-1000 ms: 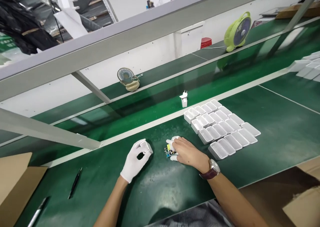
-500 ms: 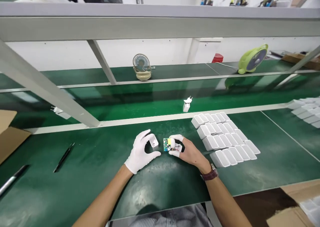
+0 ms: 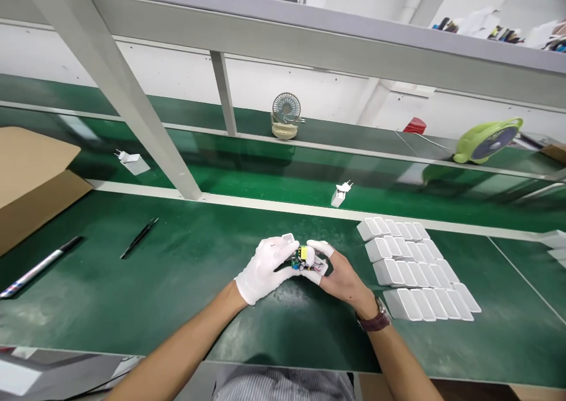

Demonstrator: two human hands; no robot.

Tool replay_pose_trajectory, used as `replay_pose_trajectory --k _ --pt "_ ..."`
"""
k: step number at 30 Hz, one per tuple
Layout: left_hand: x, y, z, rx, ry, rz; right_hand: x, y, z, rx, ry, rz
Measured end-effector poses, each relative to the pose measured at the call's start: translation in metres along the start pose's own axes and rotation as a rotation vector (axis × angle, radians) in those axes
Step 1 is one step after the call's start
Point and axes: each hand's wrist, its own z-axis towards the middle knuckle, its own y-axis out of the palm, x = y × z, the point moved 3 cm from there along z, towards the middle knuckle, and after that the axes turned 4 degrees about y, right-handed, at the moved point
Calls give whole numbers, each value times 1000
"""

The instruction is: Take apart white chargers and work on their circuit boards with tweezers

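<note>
Between my two hands is a small green circuit board [image 3: 297, 263] with a yellow block, white glue and a white end piece [image 3: 319, 266]. My right hand [image 3: 338, 271], in a white glove with bare fingertips or palm showing, is closed round its right end. My left hand [image 3: 267, 270], gloved in white, has thumb and forefinger closed at the board's left edge. A white plastic housing [image 3: 288, 237] peeks out just beyond the left fingers, mostly hidden; whether those fingers also grip it I cannot tell.
Rows of white housings [image 3: 415, 271] stand to the right. Tweezers [image 3: 139, 238], a marker pen [image 3: 42, 266] and a cardboard box [image 3: 39, 183] lie left. Two white plug adapters [image 3: 339, 194] are beyond the bench rail. A metal post [image 3: 132, 106] rises at left.
My left hand has moved right and closed at the board's left edge; before, it was spread around the white housing, apart from the board. The camera view has turned left and tilted.
</note>
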Motion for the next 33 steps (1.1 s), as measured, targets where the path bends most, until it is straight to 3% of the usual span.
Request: replay_pose_trajectory --k 5,10,13,17,24,33 --pt "2 2 0 9 -136 -172 12 9 -5 28 6 132" --pt "8 1 4 23 -129 -195 24 18 -12 -34 37 497" --pt "10 0 6 45 -108 -194 27 19 -15 -30 28 588" --pt "11 0 7 76 -85 -192 26 14 -13 65 -12 496" --pt "10 -1 10 68 -94 -196 12 3 -16 330 -203 -39" --pt "8 -2 8 -7 -169 -220 11 5 -13 183 -187 76"
